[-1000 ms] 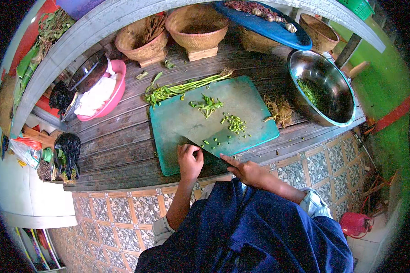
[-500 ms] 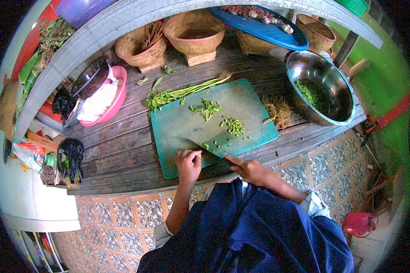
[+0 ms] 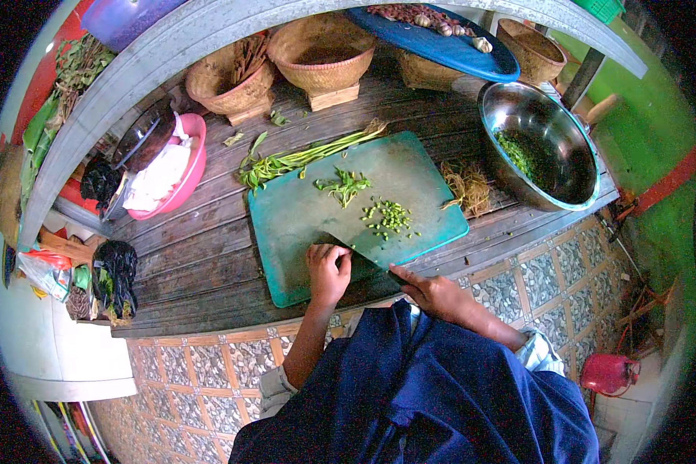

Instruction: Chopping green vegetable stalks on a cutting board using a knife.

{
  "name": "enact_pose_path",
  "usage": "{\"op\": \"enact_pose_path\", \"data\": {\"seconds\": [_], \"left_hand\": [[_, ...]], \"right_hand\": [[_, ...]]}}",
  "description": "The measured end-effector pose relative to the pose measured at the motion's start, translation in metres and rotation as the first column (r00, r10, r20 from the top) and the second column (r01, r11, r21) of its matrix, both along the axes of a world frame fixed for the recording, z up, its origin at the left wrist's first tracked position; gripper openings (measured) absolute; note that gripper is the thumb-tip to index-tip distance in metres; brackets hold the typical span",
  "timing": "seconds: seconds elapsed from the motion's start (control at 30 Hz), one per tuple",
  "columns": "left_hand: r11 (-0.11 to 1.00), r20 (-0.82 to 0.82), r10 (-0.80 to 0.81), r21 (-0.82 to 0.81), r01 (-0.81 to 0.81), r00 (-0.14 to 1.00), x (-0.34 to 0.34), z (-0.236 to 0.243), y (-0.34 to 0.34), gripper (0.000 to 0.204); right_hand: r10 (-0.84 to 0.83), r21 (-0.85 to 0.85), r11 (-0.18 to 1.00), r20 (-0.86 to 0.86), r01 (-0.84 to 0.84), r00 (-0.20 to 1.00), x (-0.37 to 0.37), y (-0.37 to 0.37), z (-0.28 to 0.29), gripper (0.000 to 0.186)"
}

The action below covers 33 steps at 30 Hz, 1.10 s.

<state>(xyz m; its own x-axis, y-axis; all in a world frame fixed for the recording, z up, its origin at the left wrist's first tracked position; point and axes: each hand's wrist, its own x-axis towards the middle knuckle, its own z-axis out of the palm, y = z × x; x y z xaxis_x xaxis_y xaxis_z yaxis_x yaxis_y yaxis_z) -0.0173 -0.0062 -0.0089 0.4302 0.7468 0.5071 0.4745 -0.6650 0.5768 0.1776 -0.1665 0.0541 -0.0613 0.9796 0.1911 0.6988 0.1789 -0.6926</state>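
Note:
My right hand (image 3: 435, 298) is closed round the handle of a broad dark-bladed knife (image 3: 366, 257). Its blade lies low over the near part of a green-edged cutting board (image 3: 282, 232), pointing far left. My left hand (image 3: 329, 272) sits at the board's near edge beside the blade, fingers curled together; whatever they might hold is hidden. Just beyond the blade lie small chopped green pieces (image 3: 390, 218). A little heap of leafy green tips (image 3: 343, 187) rests farther back on the board. Long green stalks (image 3: 317, 155) lie along its far edge.
A steel bowl (image 3: 549, 155) with chopped greens stands at the right, near a clump of trimmed roots (image 3: 465, 190). Woven baskets (image 3: 321, 54) and a blue tray (image 3: 472, 58) line the back. A pink basin (image 3: 196, 166) is at the left of the wooden table (image 3: 185, 263).
My left hand has shifted a little to the right, closer to the blade. The chopped pieces near the knife have moved away into a looser spread. The whole view has shifted slightly.

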Motion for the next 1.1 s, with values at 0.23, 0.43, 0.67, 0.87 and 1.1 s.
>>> {"op": "enact_pose_path", "data": {"seconds": [0.23,0.43,0.67,0.87,1.1], "left_hand": [[0.998,-0.047,0.024,0.064,-0.021,0.999,0.001,0.005,-0.003,0.008],[1.0,0.038,-0.006,0.016,0.006,0.999,-0.001,-0.001,-0.001,0.009],[1.0,0.035,0.001,-0.027,0.0,0.999,-0.002,-0.004,-0.001,0.011],[0.999,0.03,-0.002,-0.038,0.003,1.0,-0.001,-0.003,-0.001,0.01],[0.984,0.125,0.045,-0.178,-0.022,0.991,0.0,-0.009,-0.006,0.01]], "right_hand": [[-0.009,-0.13,0.991,0.056,0.016,0.998,-0.011,0.025,-0.018,0.052],[-0.007,-0.123,0.992,-0.038,0.002,0.999,-0.006,0.029,-0.02,0.05],[0.072,0.124,0.99,-0.017,-0.069,0.997,-0.003,0.013,-0.016,0.052],[0.064,-0.346,0.937,0.06,-0.039,0.996,-0.011,0.026,-0.002,0.055],[0.056,-0.101,0.993,-0.073,-0.064,0.996,-0.009,0.03,-0.025,0.052]]}}
